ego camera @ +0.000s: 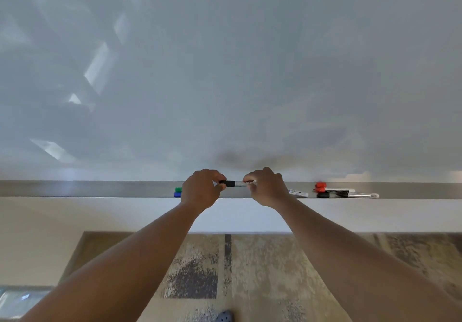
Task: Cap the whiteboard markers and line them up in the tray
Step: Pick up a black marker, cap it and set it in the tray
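The left hand [200, 190] has its fingers curled round the black cap [227, 183], pinching it at the end of a marker. The right hand [266, 188] pinches the pale barrel [239, 184] of that same black-capped marker, thumb and fingertips closed on it. The marker lies level between the two hands, just above the grey tray [100, 188] that runs along the foot of the whiteboard [225, 71].

The cap seems to be on the barrel already, though the joint is too small and blurred to say whether it is fully seated. To do this step well, the two hands should push straight toward each other along the marker's axis until the cap stops, keeping it level so it does not go on crooked.

Beyond the left hand, a green cap [178, 189] and a blue cap [177, 194] peep out in the tray, their barrels hidden behind the hand. To the right, a white marker [298, 192] lies near the right wrist, and farther along sits a loose cluster of red-capped markers [321, 187] and black-capped markers [347, 194], lying at slight angles and not yet in a neat row.
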`<action>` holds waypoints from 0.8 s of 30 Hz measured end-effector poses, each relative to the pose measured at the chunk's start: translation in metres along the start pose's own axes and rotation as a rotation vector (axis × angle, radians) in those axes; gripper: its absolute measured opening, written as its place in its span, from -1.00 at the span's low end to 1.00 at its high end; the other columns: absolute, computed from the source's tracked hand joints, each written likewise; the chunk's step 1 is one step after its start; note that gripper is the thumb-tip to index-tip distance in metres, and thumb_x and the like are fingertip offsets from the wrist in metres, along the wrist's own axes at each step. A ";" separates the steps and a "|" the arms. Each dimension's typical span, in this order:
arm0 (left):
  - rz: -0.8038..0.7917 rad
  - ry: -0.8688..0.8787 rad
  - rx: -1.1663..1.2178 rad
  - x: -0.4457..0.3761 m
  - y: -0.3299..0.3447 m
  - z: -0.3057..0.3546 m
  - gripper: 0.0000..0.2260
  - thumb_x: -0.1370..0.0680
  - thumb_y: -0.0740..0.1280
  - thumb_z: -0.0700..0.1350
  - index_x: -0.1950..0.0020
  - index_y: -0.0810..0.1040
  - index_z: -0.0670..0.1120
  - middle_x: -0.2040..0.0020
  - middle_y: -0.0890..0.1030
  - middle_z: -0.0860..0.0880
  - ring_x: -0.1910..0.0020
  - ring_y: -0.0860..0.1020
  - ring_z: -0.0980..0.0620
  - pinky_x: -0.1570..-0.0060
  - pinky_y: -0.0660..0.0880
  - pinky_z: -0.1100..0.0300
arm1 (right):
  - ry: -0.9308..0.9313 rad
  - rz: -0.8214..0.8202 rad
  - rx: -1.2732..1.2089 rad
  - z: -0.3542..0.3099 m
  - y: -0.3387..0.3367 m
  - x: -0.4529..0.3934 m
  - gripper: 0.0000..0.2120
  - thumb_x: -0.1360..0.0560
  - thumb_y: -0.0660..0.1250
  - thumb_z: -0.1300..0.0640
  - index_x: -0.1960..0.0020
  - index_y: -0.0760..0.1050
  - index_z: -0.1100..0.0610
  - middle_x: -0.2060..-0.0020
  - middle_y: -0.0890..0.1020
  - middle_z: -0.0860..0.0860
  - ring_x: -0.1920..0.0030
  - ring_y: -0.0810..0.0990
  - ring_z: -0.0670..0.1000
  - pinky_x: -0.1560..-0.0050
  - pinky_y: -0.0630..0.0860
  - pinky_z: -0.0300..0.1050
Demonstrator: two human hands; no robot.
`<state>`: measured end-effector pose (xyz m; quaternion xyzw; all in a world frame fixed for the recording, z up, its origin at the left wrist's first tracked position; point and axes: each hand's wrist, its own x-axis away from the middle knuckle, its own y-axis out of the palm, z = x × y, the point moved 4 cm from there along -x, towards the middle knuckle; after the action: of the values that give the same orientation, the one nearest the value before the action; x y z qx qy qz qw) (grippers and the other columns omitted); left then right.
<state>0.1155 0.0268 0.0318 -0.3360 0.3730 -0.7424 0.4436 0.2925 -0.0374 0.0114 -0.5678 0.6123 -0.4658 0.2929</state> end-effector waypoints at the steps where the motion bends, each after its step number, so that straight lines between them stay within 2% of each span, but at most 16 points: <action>1: -0.004 0.002 -0.013 -0.002 0.006 -0.003 -0.87 -0.53 0.39 0.04 -0.06 0.65 0.16 0.00 0.65 0.20 0.13 0.57 0.10 0.16 0.50 0.18 | 0.000 -0.009 0.008 0.003 0.005 -0.001 -0.75 -0.57 0.18 0.12 -0.15 0.55 -0.06 -0.05 0.63 -0.10 -0.15 0.43 0.07 -0.15 0.34 0.05; 5: -0.030 -0.006 0.011 -0.006 0.022 -0.012 -0.87 -0.53 0.40 0.02 -0.06 0.64 0.14 -0.02 0.66 0.20 0.17 0.56 0.13 0.24 0.46 0.22 | -0.011 -0.030 0.042 0.010 0.019 -0.005 -0.76 -0.57 0.19 0.13 -0.16 0.55 -0.06 -0.05 0.63 -0.09 -0.13 0.44 0.07 -0.14 0.35 0.03; 9: -0.035 -0.008 0.014 -0.009 0.034 -0.021 -0.83 -0.51 0.43 0.02 -0.10 0.61 0.14 -0.11 0.61 0.15 0.03 0.59 0.11 0.10 0.52 0.20 | 0.014 -0.075 0.061 0.017 0.032 -0.009 -0.73 -0.54 0.19 0.20 -0.13 0.56 -0.05 -0.03 0.61 -0.07 -0.12 0.44 0.08 -0.14 0.35 0.04; 12: -0.044 -0.003 -0.017 -0.010 0.039 -0.029 -0.69 -0.48 0.46 0.04 -0.21 0.56 0.10 -0.17 0.57 0.11 0.00 0.61 0.08 0.07 0.53 0.18 | 0.031 -0.087 0.084 0.021 0.041 -0.013 -0.72 -0.49 0.21 0.27 -0.07 0.57 -0.01 0.00 0.60 -0.04 -0.10 0.46 0.10 -0.09 0.35 0.02; 18: -0.107 -0.019 -0.091 -0.016 0.047 -0.042 -0.48 -0.45 0.48 0.10 -0.37 0.46 0.09 -0.34 0.46 0.09 -0.15 0.57 0.04 -0.02 0.54 0.11 | 0.036 -0.116 0.146 0.022 0.055 -0.017 -0.70 -0.53 0.23 0.21 -0.20 0.55 -0.03 -0.13 0.53 -0.03 -0.15 0.44 0.08 -0.14 0.35 0.02; 24: -0.114 -0.034 -0.143 -0.018 0.054 -0.046 -0.45 -0.48 0.46 0.09 -0.44 0.42 0.06 -0.39 0.43 0.07 -0.33 0.45 0.03 -0.14 0.51 0.04 | 0.022 -0.111 0.164 0.022 0.060 -0.016 -0.68 -0.55 0.21 0.16 -0.26 0.53 -0.02 -0.17 0.52 -0.03 -0.18 0.44 0.07 -0.13 0.35 0.02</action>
<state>0.1063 0.0370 -0.0395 -0.4000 0.3977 -0.7321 0.3819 0.2899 -0.0316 -0.0546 -0.5697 0.5429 -0.5362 0.3054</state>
